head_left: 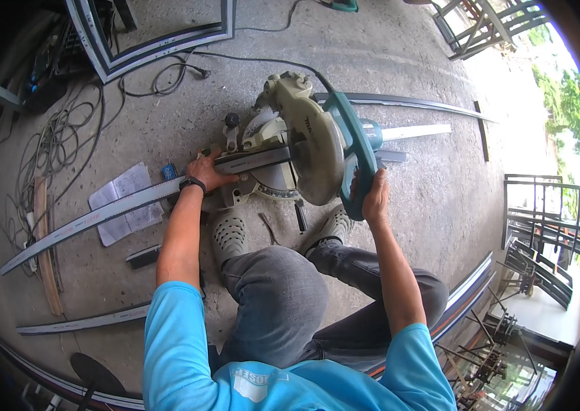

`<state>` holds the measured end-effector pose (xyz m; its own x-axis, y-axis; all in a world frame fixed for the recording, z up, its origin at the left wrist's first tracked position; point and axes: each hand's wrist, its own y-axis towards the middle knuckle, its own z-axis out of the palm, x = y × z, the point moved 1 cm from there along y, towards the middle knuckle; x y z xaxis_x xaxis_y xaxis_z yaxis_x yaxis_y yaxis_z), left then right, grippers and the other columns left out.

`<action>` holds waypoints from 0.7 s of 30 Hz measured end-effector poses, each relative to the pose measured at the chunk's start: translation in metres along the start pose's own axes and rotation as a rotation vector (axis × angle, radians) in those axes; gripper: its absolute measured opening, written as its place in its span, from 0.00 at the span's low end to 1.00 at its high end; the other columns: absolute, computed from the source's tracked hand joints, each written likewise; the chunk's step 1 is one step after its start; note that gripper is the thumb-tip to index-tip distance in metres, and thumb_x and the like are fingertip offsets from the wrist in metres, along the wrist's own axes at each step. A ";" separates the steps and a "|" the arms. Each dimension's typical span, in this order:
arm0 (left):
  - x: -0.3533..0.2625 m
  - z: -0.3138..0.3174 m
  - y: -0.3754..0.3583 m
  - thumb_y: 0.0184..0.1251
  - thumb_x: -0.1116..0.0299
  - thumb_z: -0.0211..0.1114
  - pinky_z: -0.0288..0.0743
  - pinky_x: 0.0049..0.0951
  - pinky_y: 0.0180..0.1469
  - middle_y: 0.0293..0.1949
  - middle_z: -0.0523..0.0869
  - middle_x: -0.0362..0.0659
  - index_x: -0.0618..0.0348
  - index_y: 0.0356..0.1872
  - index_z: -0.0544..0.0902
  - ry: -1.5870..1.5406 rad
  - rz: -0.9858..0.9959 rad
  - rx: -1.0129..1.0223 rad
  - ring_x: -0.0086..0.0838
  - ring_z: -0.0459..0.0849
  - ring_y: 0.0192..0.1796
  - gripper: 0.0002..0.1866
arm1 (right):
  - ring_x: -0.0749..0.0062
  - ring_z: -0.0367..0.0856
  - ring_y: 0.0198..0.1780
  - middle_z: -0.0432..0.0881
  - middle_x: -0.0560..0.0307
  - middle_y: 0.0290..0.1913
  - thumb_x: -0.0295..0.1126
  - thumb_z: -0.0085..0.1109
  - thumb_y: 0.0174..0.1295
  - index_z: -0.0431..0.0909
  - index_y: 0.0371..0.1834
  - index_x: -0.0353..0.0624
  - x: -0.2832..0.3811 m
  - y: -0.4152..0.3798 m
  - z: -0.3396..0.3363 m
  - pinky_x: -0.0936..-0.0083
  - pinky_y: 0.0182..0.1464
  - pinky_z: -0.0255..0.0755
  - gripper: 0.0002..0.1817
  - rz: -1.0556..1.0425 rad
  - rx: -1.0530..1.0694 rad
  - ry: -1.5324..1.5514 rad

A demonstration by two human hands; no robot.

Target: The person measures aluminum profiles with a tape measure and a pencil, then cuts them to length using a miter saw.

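Note:
A miter saw [314,140] with a green handle and a round blade guard stands on the concrete floor in front of my feet. My right hand [374,197] is wrapped round the lower end of the saw's green handle. A long grey metal profile [115,207] runs from the far left across the saw's base and ends by the blade guard. My left hand [209,171], with a dark band on the wrist, presses on the profile at the left side of the saw, its fingers spread around it. The guard hides the blade's lower edge.
Open papers [125,198] lie under the profile, near a wooden strip [45,240]. Tangled cables [64,137] are at the left, a metal frame [167,44] at the upper left. More profiles [406,103] lie behind the saw. Metal racks [543,212] stand at the right.

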<state>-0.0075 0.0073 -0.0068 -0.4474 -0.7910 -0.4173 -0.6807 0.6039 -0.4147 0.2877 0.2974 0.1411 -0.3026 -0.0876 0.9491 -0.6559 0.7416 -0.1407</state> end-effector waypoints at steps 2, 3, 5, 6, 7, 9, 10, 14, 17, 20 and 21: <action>0.001 0.002 0.001 0.37 0.28 0.80 0.75 0.46 0.71 0.65 0.83 0.57 0.41 0.75 0.73 0.008 0.000 -0.009 0.50 0.82 0.67 0.58 | 0.73 0.81 0.25 0.82 0.55 0.26 0.70 0.31 0.77 0.79 0.45 0.33 0.001 -0.001 0.001 0.75 0.30 0.75 0.44 0.004 -0.001 0.002; 0.002 0.003 0.002 0.37 0.28 0.80 0.75 0.46 0.71 0.65 0.83 0.57 0.41 0.75 0.73 0.001 -0.001 -0.003 0.50 0.82 0.67 0.58 | 0.73 0.81 0.25 0.82 0.55 0.26 0.70 0.31 0.77 0.79 0.45 0.33 0.002 -0.001 0.001 0.75 0.30 0.75 0.44 0.005 -0.001 0.004; 0.003 0.004 0.003 0.37 0.28 0.80 0.75 0.46 0.70 0.65 0.83 0.56 0.42 0.75 0.73 -0.008 -0.004 0.008 0.50 0.82 0.67 0.58 | 0.72 0.81 0.25 0.82 0.55 0.27 0.70 0.31 0.77 0.79 0.46 0.33 0.002 -0.001 0.001 0.75 0.31 0.75 0.45 0.005 -0.001 0.006; 0.003 0.004 0.003 0.37 0.28 0.80 0.75 0.46 0.70 0.65 0.84 0.56 0.42 0.75 0.73 -0.009 -0.006 0.013 0.49 0.82 0.67 0.59 | 0.72 0.81 0.25 0.82 0.55 0.27 0.71 0.32 0.77 0.79 0.46 0.33 0.002 -0.001 0.001 0.75 0.31 0.75 0.45 0.005 -0.001 0.007; 0.003 0.003 0.003 0.37 0.28 0.80 0.75 0.45 0.70 0.65 0.84 0.56 0.43 0.75 0.73 -0.011 -0.007 0.018 0.49 0.82 0.67 0.59 | 0.72 0.81 0.25 0.82 0.55 0.27 0.71 0.31 0.77 0.79 0.46 0.33 0.002 -0.001 0.001 0.75 0.31 0.75 0.45 0.006 -0.002 0.006; 0.002 0.002 0.002 0.37 0.27 0.79 0.75 0.45 0.71 0.65 0.84 0.56 0.43 0.75 0.73 -0.008 -0.011 0.025 0.49 0.81 0.68 0.59 | 0.73 0.80 0.25 0.82 0.55 0.27 0.71 0.31 0.77 0.79 0.46 0.33 0.000 -0.001 0.000 0.74 0.31 0.75 0.45 0.008 -0.002 0.005; 0.001 0.001 0.002 0.37 0.27 0.79 0.75 0.45 0.71 0.65 0.83 0.56 0.43 0.75 0.72 -0.007 -0.014 0.028 0.49 0.81 0.68 0.60 | 0.73 0.80 0.26 0.82 0.55 0.27 0.71 0.31 0.77 0.79 0.46 0.33 0.000 -0.001 0.001 0.74 0.31 0.75 0.45 0.011 -0.005 0.004; 0.001 0.001 0.001 0.37 0.27 0.79 0.75 0.46 0.71 0.67 0.81 0.58 0.42 0.76 0.72 0.001 -0.012 0.025 0.50 0.80 0.69 0.60 | 0.72 0.81 0.26 0.82 0.55 0.27 0.71 0.31 0.77 0.80 0.45 0.32 0.000 -0.001 0.000 0.74 0.31 0.75 0.45 0.017 -0.014 -0.006; -0.003 -0.004 -0.002 0.37 0.27 0.79 0.74 0.45 0.71 0.68 0.80 0.59 0.42 0.76 0.72 -0.002 -0.035 0.042 0.50 0.80 0.69 0.60 | 0.72 0.81 0.26 0.82 0.56 0.27 0.71 0.31 0.77 0.80 0.45 0.32 0.000 -0.003 0.001 0.74 0.31 0.76 0.46 0.000 -0.013 -0.026; -0.005 -0.007 -0.003 0.37 0.26 0.78 0.74 0.45 0.72 0.69 0.79 0.60 0.42 0.76 0.72 -0.020 -0.029 0.057 0.50 0.79 0.70 0.60 | 0.71 0.79 0.24 0.81 0.54 0.26 0.67 0.29 0.80 0.80 0.45 0.33 -0.004 -0.004 0.003 0.74 0.29 0.73 0.43 -0.018 -0.025 -0.028; -0.006 -0.008 -0.004 0.37 0.26 0.78 0.74 0.45 0.72 0.69 0.79 0.59 0.42 0.76 0.72 -0.017 -0.029 0.053 0.50 0.80 0.70 0.60 | 0.71 0.78 0.23 0.81 0.54 0.26 0.64 0.28 0.81 0.80 0.45 0.33 -0.007 -0.005 0.004 0.74 0.28 0.72 0.42 -0.022 -0.032 -0.023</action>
<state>-0.0067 0.0086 0.0033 -0.4176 -0.8065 -0.4185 -0.6613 0.5856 -0.4687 0.2905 0.2922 0.1339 -0.3043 -0.1186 0.9452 -0.6403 0.7601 -0.1107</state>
